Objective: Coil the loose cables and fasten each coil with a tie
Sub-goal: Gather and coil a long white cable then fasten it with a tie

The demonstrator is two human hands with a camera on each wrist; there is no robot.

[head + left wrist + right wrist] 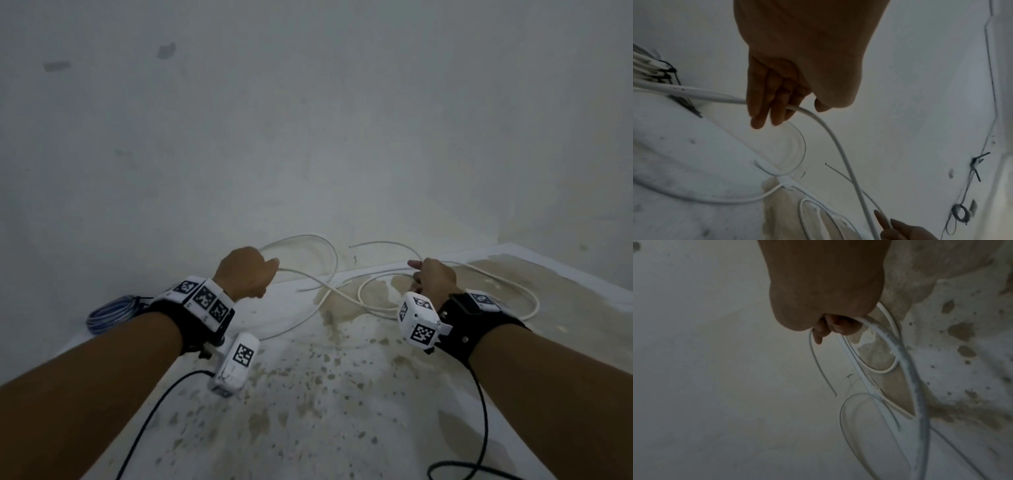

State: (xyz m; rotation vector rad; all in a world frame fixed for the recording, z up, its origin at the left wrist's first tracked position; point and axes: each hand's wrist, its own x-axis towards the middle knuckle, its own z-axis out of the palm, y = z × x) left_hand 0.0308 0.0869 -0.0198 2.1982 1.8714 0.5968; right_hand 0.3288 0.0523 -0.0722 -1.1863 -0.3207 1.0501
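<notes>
Fingers of the left hand were curled round a thin white round cable, which left the fist on the thumb side and ran down across the stained white floor. The left wrist view showed the same strand leaving the closed fingers and dropping toward the right hand. That right hand gripped the white cable further along, with its fingers folded over the strand and one finger pointing out past it; from this fist a short free end curved away and stopped in the air, while a thicker-looking run of the cable passed down beside it. Between the two hands the white cable lay in loose, uneven loops on the floor, one loop standing up against the pale wall behind the left hand and a wider loop spread out on the floor past the right hand. Brownish blotches marked the floor under the loops. Well to the far side of the left hand from the cable, a blue and white coiled cable bundle lay on the floor at the foot of the wall, bound with a dark tie.
</notes>
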